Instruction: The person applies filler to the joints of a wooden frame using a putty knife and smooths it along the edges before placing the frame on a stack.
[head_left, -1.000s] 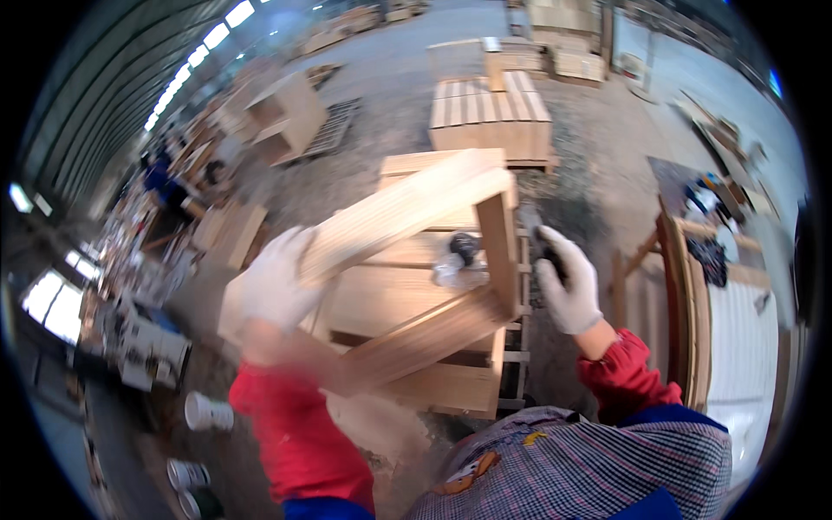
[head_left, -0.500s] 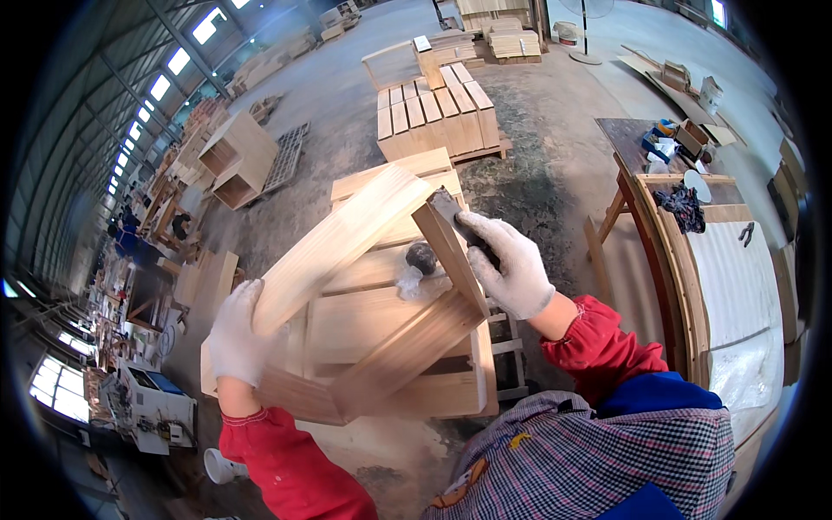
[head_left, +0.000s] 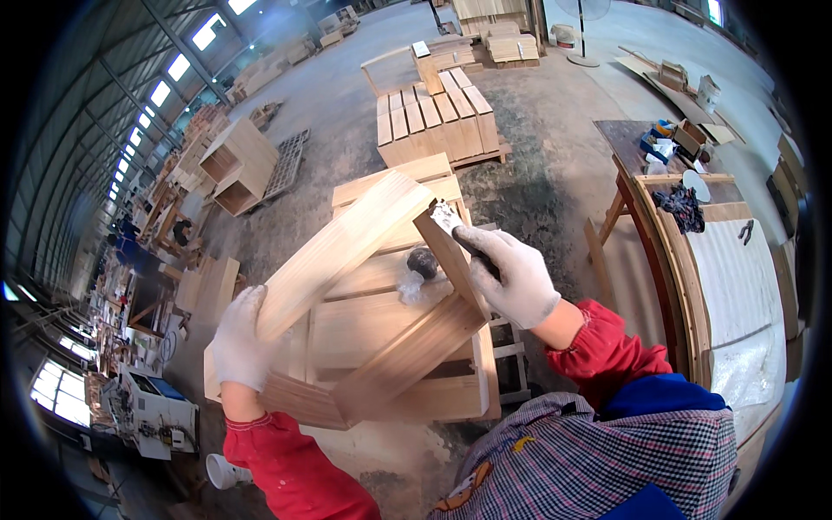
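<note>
A four-sided frame of pale wooden boards (head_left: 338, 247) is tilted up in front of me. My left hand (head_left: 243, 340), in a white glove, grips its left corner, fingers wrapped over the board. In my gloved right hand (head_left: 516, 279) is a putty knife (head_left: 445, 217) with a dark handle; its blade, smeared with whitish stuff, is at the far right corner of the frame. Inside the frame's outline, a dark round lump (head_left: 422, 262) on clear plastic wrap (head_left: 411, 286) rests on stacked wooden pieces (head_left: 355, 303) below.
Ahead stands a pallet of stacked wooden boxes (head_left: 438, 117). To my right is a workbench (head_left: 737, 286) with a dark cloth (head_left: 680, 208), pliers (head_left: 746, 231) and a blue tray of small items (head_left: 656, 143). Open wooden cabinets (head_left: 238, 165) sit at the left; a white bucket (head_left: 224, 471) is near my left arm.
The putty knife's blade has turned, and its whitish smeared face now shows. My right hand has shifted slightly down and right. The left hand keeps its grip on the frame.
</note>
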The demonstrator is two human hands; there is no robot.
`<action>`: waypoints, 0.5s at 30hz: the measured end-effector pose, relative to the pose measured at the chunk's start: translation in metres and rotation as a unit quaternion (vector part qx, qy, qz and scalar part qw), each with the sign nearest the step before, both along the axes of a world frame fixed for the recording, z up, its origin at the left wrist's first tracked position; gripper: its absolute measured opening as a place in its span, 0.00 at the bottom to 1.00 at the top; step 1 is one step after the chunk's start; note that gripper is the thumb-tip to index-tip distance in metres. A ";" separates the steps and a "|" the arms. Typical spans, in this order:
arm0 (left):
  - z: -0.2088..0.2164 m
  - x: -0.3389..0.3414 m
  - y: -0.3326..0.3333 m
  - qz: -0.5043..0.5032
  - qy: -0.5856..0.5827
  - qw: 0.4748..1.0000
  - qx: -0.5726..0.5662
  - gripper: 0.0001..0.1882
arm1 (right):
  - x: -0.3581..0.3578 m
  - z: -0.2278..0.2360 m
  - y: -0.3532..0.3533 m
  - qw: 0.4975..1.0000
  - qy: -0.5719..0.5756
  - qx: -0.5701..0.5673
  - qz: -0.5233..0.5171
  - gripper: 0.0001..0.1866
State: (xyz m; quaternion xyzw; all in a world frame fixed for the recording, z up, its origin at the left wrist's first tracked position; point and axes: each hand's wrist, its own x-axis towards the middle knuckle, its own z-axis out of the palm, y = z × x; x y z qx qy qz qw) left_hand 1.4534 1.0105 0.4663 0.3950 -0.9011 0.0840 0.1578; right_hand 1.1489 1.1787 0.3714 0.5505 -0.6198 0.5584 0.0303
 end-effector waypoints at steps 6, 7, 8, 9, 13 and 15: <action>-0.003 0.003 -0.004 -0.008 0.008 1.000 -0.008 0.36 | 0.000 0.007 0.004 0.999 0.031 0.040 -0.018 0.19; -0.002 0.005 -0.003 -0.005 0.006 1.000 -0.008 0.36 | 0.002 0.008 0.006 0.998 0.041 0.050 -0.019 0.19; -0.002 0.003 -0.002 -0.003 0.004 1.000 -0.004 0.36 | 0.001 0.010 0.008 0.998 0.031 0.050 -0.014 0.19; -0.002 0.002 -0.002 -0.001 0.001 1.000 -0.001 0.36 | -0.001 0.013 0.009 0.998 0.022 0.050 -0.009 0.19; -0.005 -0.002 -0.004 -0.023 0.007 1.000 -0.013 0.35 | -0.005 0.018 0.008 0.998 0.033 0.052 -0.023 0.18; -0.003 0.001 -0.004 -0.016 0.003 1.000 -0.011 0.35 | -0.005 0.016 0.007 0.997 0.057 0.055 -0.025 0.18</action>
